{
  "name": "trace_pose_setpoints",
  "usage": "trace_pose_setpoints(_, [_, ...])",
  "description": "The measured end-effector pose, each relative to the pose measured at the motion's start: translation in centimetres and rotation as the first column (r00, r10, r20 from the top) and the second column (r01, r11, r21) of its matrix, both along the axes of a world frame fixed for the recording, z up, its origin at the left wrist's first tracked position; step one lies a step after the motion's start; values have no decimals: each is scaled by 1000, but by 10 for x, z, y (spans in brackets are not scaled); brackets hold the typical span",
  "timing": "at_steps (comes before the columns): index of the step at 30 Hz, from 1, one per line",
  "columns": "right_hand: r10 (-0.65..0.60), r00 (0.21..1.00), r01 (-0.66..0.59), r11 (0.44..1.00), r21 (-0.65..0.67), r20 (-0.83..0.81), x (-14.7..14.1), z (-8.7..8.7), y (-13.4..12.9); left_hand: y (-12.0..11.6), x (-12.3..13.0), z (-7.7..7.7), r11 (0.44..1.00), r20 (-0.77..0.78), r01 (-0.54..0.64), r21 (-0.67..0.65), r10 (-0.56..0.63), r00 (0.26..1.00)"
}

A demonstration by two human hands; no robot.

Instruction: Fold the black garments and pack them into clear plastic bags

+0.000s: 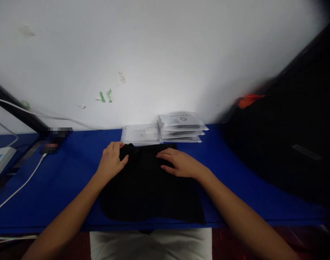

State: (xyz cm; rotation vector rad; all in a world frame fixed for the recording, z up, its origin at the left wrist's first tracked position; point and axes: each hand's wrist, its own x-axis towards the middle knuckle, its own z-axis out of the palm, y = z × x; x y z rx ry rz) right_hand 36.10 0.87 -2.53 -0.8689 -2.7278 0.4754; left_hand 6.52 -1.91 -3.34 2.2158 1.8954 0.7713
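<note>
Black cloth [151, 191] lies near the bench's [73, 180] front edge; left hand [110, 162] pinches its far-left corner, right hand [181, 164] lies flat, fingers together, along its far edge.

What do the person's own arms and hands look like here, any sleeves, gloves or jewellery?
Both forearms are bare up to the frame edge, with no sleeves in view. The left hand and right hand wear no gloves, and no watch, ring or bracelet shows. Fingers look slim with short nails.

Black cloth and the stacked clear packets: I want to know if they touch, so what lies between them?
In the head view, nothing: the black cloth reaches the clear packets with no visible blue table between.
</note>
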Motion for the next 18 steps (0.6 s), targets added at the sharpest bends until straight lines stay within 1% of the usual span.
trace_pose_setpoints(1, [1, 1000, -1, 1000, 2, -1, 0, 0, 0, 0, 0, 1, 997, -97, -74, -9, 73, 993])
trace_pose_setpoints(2, [3, 1000, -3, 1000, 3, -1, 0, 0, 0, 0, 0, 2, 991, -179, -126, -31, 119, 977])
trace_pose_setpoints(3, [3, 1000, -3, 1000, 4, 0, 0, 0, 0, -1, 0, 2, 986, -243, -156, -56, 138, 960])
trace_pose_setpoints(5, [4, 1000, -4, 1000, 4, 3, 0, 0, 0, -1, -1, 4, 981, -323, -165, -102, 124, 938])
trace_pose_setpoints(7, [3, 1000, -3, 1000, 6, 2, 0, 1, 0, -1, -2, 5, 980, -344, -149, -132, 96, 934])
trace_pose_setpoints(9, [3, 1000, -3, 1000, 9, 2, 0, 1, 0, 0, -4, 4, 979, -308, -123, -165, 68, 949])
trace_pose_setpoints(12, [-5, 1000, 5, 1000, 7, 11, -1, 1, 0, 3, -8, 4, 964, -204, -54, -260, 0, 979])
trace_pose_setpoints(14, [-3, 1000, 3, 1000, 6, 17, 0, 2, 0, 4, -9, 4, 958, -132, -18, -287, -20, 991])
trace_pose_setpoints(16, [0, 1000, 0, 1000, 6, 19, 0, 2, 0, 4, -8, 6, 970, -67, -31, -240, 15, 998])
trace_pose_setpoints(18, [4, 1000, -4, 1000, 8, 16, 0, 3, -1, 4, -7, 9, 983, 22, -79, -164, 83, 996])
